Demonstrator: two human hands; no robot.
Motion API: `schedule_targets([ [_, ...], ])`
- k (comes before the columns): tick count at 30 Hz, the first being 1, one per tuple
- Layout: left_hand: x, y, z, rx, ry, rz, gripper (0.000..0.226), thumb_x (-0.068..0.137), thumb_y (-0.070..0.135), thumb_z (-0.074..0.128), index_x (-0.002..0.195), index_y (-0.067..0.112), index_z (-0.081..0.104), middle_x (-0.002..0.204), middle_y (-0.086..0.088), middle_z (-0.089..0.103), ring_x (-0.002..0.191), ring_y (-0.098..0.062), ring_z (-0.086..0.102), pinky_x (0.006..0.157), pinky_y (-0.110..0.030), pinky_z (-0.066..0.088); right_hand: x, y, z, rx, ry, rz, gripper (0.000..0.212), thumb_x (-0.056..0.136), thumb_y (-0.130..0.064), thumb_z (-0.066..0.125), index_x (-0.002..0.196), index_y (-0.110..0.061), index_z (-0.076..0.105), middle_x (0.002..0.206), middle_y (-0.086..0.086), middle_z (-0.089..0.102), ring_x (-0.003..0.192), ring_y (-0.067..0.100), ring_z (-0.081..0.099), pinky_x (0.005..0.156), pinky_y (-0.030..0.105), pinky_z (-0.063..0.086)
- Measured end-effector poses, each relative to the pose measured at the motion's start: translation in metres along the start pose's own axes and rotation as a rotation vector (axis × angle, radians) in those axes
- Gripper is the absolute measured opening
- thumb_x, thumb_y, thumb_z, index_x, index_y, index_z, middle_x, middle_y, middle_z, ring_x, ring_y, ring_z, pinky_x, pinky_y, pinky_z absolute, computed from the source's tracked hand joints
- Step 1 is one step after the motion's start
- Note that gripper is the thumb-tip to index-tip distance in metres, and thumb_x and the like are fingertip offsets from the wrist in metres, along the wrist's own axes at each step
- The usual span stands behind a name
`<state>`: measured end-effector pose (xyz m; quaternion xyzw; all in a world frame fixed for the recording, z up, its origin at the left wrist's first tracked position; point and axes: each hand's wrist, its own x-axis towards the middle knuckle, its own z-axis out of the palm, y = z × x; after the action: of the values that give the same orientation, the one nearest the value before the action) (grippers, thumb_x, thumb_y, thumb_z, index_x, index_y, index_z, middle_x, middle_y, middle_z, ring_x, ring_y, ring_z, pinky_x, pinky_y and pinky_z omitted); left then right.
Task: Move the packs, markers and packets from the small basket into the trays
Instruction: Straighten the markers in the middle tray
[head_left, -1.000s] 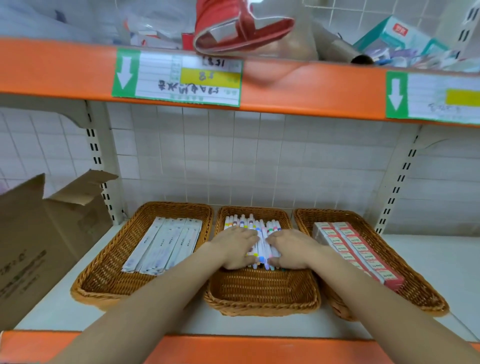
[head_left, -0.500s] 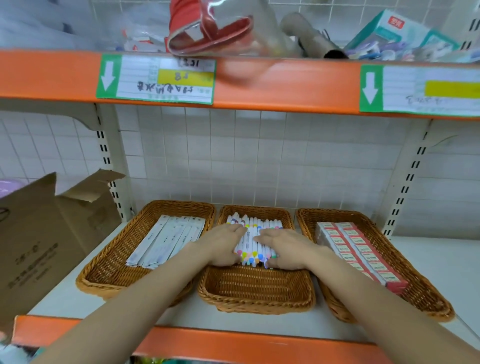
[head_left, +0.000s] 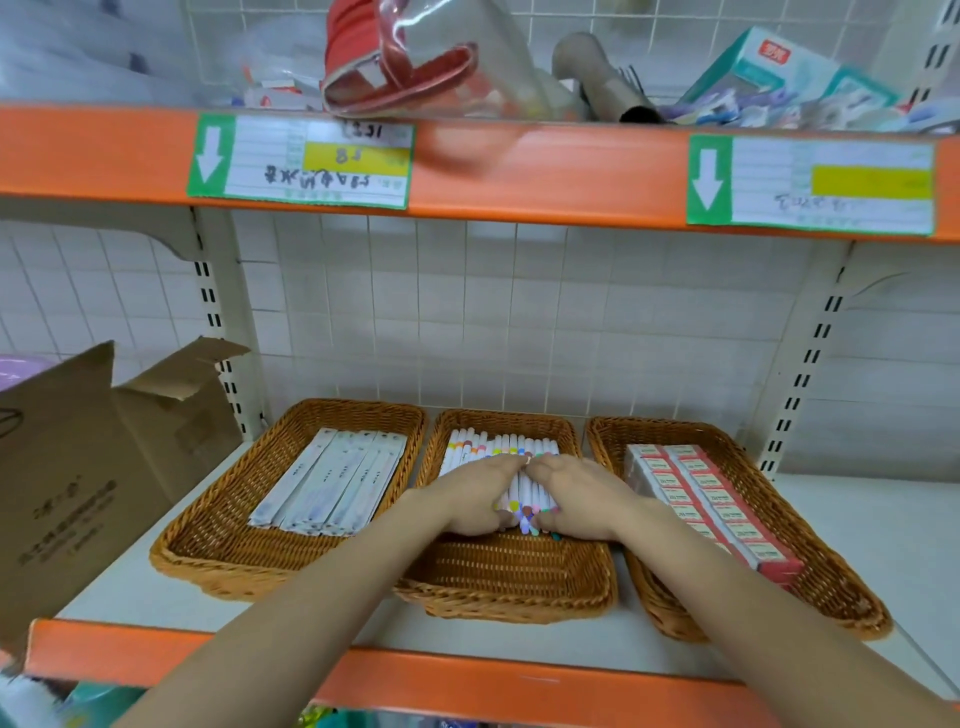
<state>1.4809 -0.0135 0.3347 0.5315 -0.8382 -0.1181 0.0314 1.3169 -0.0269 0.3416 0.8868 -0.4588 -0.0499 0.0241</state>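
Observation:
Three wicker trays stand side by side on the shelf. The left tray (head_left: 218, 561) holds flat white packets (head_left: 332, 483). In the middle tray (head_left: 509, 597) lies a row of white markers (head_left: 511, 447) with coloured caps. My left hand (head_left: 475, 493) and my right hand (head_left: 576, 493) rest on these markers from either side. Their fingertips meet at the far end and the thumbs sit at the near cap ends. The right tray (head_left: 831, 587) carries red and white packs (head_left: 711, 504) in two rows. No small basket is in view.
An open cardboard box (head_left: 78, 467) stands at the left of the shelf, close to the left tray. An orange shelf (head_left: 545, 171) with price labels hangs overhead, loaded with mixed goods. The orange front lip (head_left: 156, 654) runs below my arms.
Both hands have drawn closer together over the markers until the fingertips touch, bunching the markers between them. The view has shifted slightly left and up.

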Motion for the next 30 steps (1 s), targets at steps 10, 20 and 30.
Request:
schedule_targets([
  [10,-0.003,-0.012,-0.002,0.427,-0.003,0.035,0.063,0.097,0.052,0.04,0.149,0.018,0.028,0.152,-0.006,0.032,0.138,-0.025,0.031,0.117,-0.04,0.018,-0.001,-0.002,-0.003,0.055,-0.094,0.027,0.066,0.096,-0.046,0.048,0.151,-0.018,0.025,0.156,0.006,0.029,0.139,0.027,0.034,0.11,0.037,0.032],
  [20,-0.004,-0.029,-0.005,0.434,0.038,-0.031,0.072,0.092,0.062,0.039,0.148,0.018,0.03,0.153,-0.003,0.031,0.142,-0.021,0.026,0.119,-0.038,0.014,0.004,-0.002,0.003,0.105,-0.063,0.036,0.055,0.103,-0.036,0.038,0.151,-0.014,0.023,0.161,0.003,0.013,0.143,0.024,0.027,0.115,0.037,0.026],
  [30,-0.005,-0.039,0.003,0.322,0.047,-0.057,0.083,0.087,0.057,0.056,0.152,0.019,0.02,0.16,-0.001,0.014,0.147,-0.018,0.009,0.121,-0.035,0.002,0.003,-0.001,0.009,0.051,-0.058,0.017,0.07,0.097,-0.04,0.051,0.155,-0.021,0.015,0.163,0.001,0.002,0.147,0.025,0.015,0.117,0.036,0.019],
])
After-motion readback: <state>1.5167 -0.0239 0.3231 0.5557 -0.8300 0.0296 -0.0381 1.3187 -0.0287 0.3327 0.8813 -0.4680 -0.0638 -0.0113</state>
